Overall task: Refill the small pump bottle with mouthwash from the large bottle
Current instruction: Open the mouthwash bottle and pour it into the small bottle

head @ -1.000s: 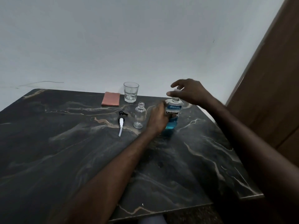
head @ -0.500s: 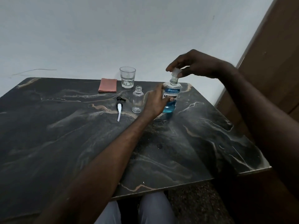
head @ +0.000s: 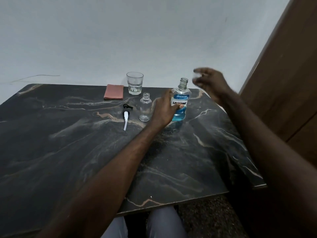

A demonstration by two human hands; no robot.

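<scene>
The large bottle [head: 180,102] stands uncapped on the tabletop [head: 68,152], about a third full of blue mouthwash, so it should tip lightly but slosh, and its smooth plastic is best gripped around the labelled waist, where the left hand [head: 163,110] is wrapped now. Just left of that hand the small pump bottle [head: 145,107] stands empty and open, light, narrow-necked and easy to knock over, so it wants steadying. The right hand [head: 208,81], blurred, pinches what looks like the cap [head: 197,76]; the pump head [head: 126,115], glass [head: 135,83] and pink cloth [head: 113,93] sit clear of the pour.
</scene>
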